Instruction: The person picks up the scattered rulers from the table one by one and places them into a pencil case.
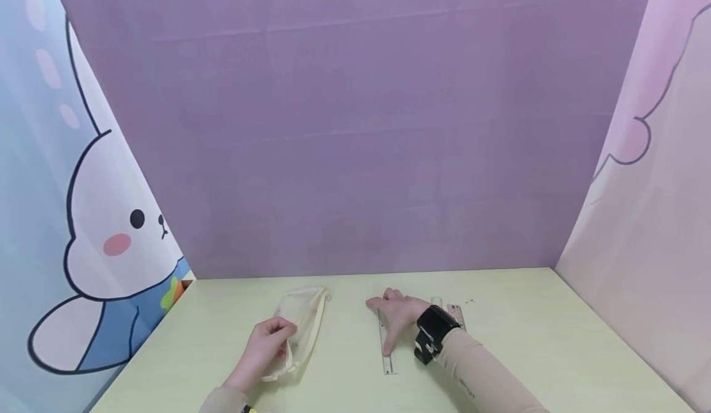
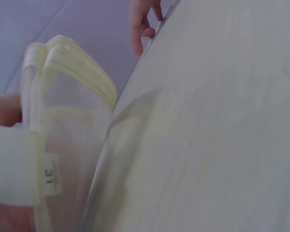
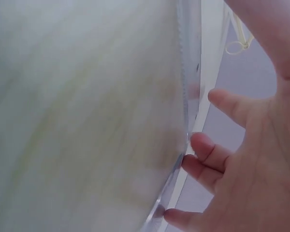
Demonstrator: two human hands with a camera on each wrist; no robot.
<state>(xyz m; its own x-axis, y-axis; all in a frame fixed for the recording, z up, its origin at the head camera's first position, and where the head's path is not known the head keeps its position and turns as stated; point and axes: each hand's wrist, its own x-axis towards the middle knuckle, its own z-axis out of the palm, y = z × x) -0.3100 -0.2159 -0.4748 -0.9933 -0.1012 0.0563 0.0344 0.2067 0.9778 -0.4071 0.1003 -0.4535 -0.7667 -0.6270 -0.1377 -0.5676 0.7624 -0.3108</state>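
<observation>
My left hand [image 1: 270, 337] grips the near left side of a translucent pouch [image 1: 302, 326] with cream edges. In the left wrist view the pouch [image 2: 72, 130] stands partly raised, showing stitched trim and a small printed tag [image 2: 51, 174]. A thin cord loop [image 3: 235, 47] hangs off its far end. Spread over a clear ruler [image 1: 389, 363] on the table is my right hand [image 1: 397, 314], thumb toward the near end. In the right wrist view, fingertips of the right hand [image 3: 251, 154] touch the clear ruler's edge [image 3: 189, 72]. Its middle is hidden under the hand in the head view.
Beyond the right wrist lie another clear strip [image 1: 436, 300] and a pinkish ruler-like piece [image 1: 455, 313], partly covered by the wrist camera [image 1: 436, 326]. A tiny item [image 1: 470, 301] lies farther right. A purple panel [image 1: 361, 123] rises behind the table [image 1: 528, 339].
</observation>
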